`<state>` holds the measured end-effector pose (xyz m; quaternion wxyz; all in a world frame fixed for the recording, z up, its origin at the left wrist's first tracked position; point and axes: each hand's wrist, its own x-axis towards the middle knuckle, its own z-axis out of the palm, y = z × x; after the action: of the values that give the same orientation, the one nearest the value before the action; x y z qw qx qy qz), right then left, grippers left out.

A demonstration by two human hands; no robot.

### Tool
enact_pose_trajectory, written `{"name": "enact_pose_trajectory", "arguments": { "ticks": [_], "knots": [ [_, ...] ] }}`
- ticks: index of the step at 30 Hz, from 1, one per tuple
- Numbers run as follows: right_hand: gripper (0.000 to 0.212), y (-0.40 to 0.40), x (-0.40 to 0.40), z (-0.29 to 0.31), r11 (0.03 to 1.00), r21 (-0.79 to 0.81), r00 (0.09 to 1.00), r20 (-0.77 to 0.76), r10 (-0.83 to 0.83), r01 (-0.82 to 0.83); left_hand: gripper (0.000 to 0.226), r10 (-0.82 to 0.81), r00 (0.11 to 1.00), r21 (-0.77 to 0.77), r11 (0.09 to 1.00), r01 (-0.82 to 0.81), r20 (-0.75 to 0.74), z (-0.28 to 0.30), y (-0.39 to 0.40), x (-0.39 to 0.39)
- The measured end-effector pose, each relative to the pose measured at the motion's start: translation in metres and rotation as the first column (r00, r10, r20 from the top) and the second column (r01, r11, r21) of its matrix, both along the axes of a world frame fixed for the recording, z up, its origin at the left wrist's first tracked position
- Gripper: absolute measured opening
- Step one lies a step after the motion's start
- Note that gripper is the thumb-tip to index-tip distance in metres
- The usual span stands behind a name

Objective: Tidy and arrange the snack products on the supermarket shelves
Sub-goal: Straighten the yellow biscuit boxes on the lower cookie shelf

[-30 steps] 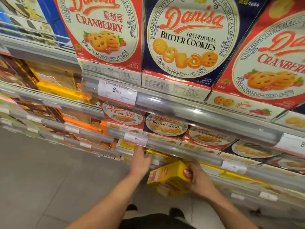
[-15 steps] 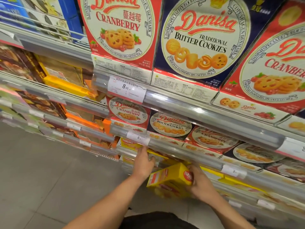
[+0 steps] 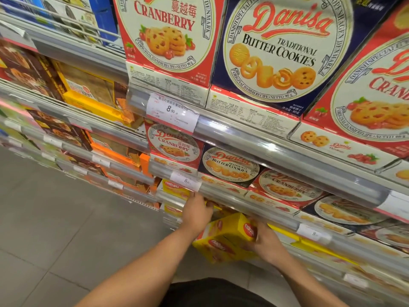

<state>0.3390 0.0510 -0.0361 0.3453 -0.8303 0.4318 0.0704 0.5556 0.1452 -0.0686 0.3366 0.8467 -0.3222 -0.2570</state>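
**Head view: yellow box held at the front of the low shelf**

Head camera looks down a tilted run of shelves. My right hand [image 3: 266, 244] grips a yellow Nabati box [image 3: 230, 238] from its right side, fingers curled round its end, and holds it tilted just in front of the low shelf, below the shelf rail [image 3: 250, 212]. My left hand [image 3: 197, 212] reaches up under that rail at the shelf's left end, its fingertips hidden among the yellow packs there; I cannot tell whether it grasps anything.

On that low shelf more yellow Nabati packs [image 3: 176, 188] sit at the left front edge, and a yellow strip of packs runs on toward the right. One shelf up, small Danisa boxes lie in a row behind the rail: a red cranberry box [image 3: 173, 146] at the left end, a navy butter cookies box [image 3: 229, 166] touching it, then another red one. On the top shelf stand big Danisa boxes, a large cranberry box [image 3: 168, 36] beside a large butter cookies box [image 3: 281, 52]. A price tag [image 3: 172, 113] reading 8.90 hangs on the top rail's left end.

Left of this bay, brown and orange boxes fill the neighbouring shelves. Grey tiled floor [image 3: 55, 229] lies open below and to the left of my arms.
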Motion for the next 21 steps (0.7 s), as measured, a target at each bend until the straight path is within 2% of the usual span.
{"name": "enact_pose_trajectory", "arguments": {
  "ticks": [3,5,10,13,15,18,21],
  "knots": [
    [0.080,-0.003,-0.002,-0.002,0.999,0.020,0.999,-0.014,-0.045,0.046,0.058,-0.015,0.989,-0.032,0.999,0.020,0.147,-0.005,0.017,-0.009],
    [0.081,-0.004,-0.003,-0.002,0.997,0.029,0.998,-0.011,-0.066,0.066,0.066,-0.017,0.988,-0.027,0.999,0.022,0.153,-0.006,0.029,-0.013],
    [0.083,-0.004,-0.006,-0.007,0.993,0.085,0.997,0.011,-0.080,0.079,0.062,0.025,0.999,-0.148,0.989,-0.029,-0.026,-0.009,0.034,-0.016],
    [0.083,-0.002,-0.007,-0.009,0.983,0.116,0.988,0.032,-0.149,0.145,0.054,0.091,0.990,-0.205,0.972,-0.112,-0.111,-0.003,0.033,-0.013],
    [0.079,0.001,-0.008,-0.009,0.969,0.154,0.977,0.056,-0.205,0.194,0.059,0.091,0.980,-0.208,0.970,-0.128,-0.180,-0.002,0.037,-0.009],
    [0.078,0.010,-0.008,-0.003,0.951,0.215,0.963,0.104,-0.247,0.221,0.067,0.014,0.983,-0.166,0.985,-0.046,-0.184,-0.011,0.045,0.000],
    [0.066,0.019,-0.009,0.000,0.936,0.267,0.955,0.123,-0.269,0.229,0.066,0.020,0.985,-0.173,0.984,-0.050,-0.169,-0.023,0.050,0.007]
  ]
}}
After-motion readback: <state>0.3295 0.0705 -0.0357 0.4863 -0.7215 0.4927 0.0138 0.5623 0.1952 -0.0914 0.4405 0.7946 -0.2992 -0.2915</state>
